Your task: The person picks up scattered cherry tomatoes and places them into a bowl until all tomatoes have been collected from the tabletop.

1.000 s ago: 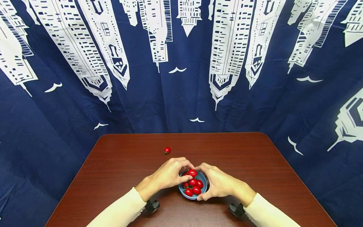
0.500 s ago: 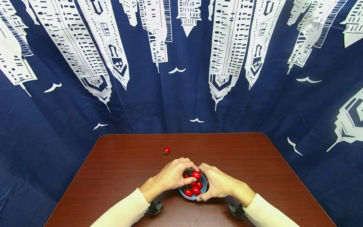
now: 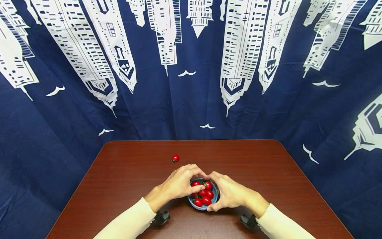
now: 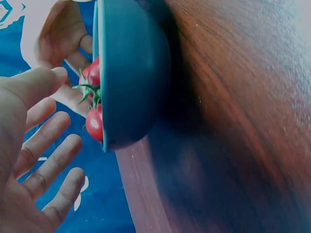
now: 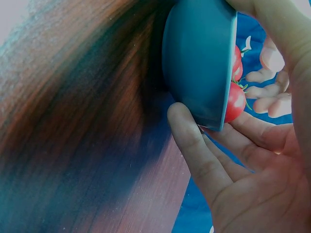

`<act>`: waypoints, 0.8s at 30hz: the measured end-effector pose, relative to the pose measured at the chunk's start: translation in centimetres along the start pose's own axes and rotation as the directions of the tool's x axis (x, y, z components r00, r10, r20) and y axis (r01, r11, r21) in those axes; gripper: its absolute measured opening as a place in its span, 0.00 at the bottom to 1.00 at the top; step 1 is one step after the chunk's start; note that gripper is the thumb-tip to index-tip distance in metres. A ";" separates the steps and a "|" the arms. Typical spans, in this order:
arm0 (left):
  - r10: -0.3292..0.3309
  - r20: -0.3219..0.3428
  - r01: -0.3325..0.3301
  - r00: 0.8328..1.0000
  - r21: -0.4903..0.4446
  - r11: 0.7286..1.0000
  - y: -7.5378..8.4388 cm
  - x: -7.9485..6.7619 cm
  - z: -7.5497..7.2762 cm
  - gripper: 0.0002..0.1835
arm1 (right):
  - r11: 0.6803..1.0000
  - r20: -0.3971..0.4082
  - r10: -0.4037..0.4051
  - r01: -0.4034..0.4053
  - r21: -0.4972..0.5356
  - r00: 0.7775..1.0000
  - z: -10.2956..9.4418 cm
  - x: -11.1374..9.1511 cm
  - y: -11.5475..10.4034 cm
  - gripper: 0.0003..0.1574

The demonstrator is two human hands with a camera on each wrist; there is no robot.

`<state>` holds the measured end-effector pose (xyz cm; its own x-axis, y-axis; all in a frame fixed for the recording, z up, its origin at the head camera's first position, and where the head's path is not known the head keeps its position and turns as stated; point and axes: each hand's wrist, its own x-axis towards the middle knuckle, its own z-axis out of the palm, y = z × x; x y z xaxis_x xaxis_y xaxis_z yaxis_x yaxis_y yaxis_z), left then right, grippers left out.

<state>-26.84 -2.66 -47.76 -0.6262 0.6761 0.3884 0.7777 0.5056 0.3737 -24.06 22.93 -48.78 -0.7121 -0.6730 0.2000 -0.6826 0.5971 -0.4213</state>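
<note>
A small blue bowl [image 3: 198, 208] with several red cherry tomatoes [image 3: 206, 200] in it stands near the middle of the brown table. My right hand [image 3: 230, 191] grips the bowl's right side, thumb at the near rim and fingers round the far side. Over the bowl's left part hovers my left hand [image 3: 179, 183], its thumb above the tomatoes and nothing between its fingers. Green stems show on tomatoes [image 4: 95, 124] above the rim in the left wrist view. Some of the fruit is hidden under the left hand.
One loose cherry tomato [image 3: 175, 158] lies on the table [image 3: 134, 166], beyond the bowl and to its left. A dark blue cloth [image 3: 185, 106] with white building prints hangs behind the table's far edge.
Half a second ago my left hand pinched a cherry tomato over the bowl; now that tomato rests in the bowl, released. My right hand has kept its grip on the bowl.
</note>
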 end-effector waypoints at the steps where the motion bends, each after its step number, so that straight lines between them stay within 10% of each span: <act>1: -0.002 -0.001 0.002 1.000 -0.004 1.000 -0.1 0.0 -0.1 0.20 | 1.000 0.001 0.003 -0.003 -0.001 1.000 0.0 0.0 0.0 0.60; 24: -0.230 -0.162 0.234 0.960 0.010 0.972 -6.1 -1.1 -2.6 0.20 | 0.999 0.008 0.022 -0.022 -0.024 1.000 0.1 0.1 0.0 0.60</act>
<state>-31.04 -7.93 -48.29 -0.7888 0.4458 0.4232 0.6097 0.6552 0.4462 -24.10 22.80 -48.85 -0.7257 -0.6631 0.1835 -0.6707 0.6221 -0.4039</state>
